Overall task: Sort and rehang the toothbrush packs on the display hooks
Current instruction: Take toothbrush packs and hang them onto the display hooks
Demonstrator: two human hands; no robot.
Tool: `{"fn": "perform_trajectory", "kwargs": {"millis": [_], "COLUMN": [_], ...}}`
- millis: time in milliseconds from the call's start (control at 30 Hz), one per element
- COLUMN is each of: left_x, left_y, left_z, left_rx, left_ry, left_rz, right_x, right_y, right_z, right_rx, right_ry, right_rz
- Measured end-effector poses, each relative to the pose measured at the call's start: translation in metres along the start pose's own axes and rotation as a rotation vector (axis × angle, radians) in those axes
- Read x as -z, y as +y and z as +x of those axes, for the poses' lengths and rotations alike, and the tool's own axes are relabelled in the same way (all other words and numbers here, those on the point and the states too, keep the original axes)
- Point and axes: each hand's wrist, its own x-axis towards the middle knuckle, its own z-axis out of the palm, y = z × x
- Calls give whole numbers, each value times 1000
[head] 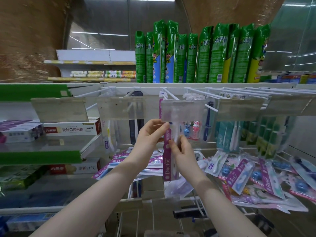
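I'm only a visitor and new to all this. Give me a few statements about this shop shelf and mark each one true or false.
1. The left hand and the right hand both have a grip on one purple pack. True.
2. The tall spray cans up top are red. False: they are green.
3. Loose packs lie heaped at the lower right. True.
4. The toothpaste boxes sit to the right of the hands. False: they are on the left.
5. Nothing hangs above the heap. False: teal packs, among others, hang there.
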Motion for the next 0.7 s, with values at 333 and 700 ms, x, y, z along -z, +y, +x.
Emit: {"fn": "perform_trajectory", "kwargs": {"millis": [333,700], "left_x": [-7,-6], "left_y": [-10,-28], "left_z": [10,32], "left_rx": [-32,-7], "left_ry": [99,212], "left_rz": [144,192], "right_x": [-1,0], "right_y": [3,24], "right_z": [8,10], "right_rx": [-5,0], "right_ry": [43,185], "right_rz": [28,0]}}
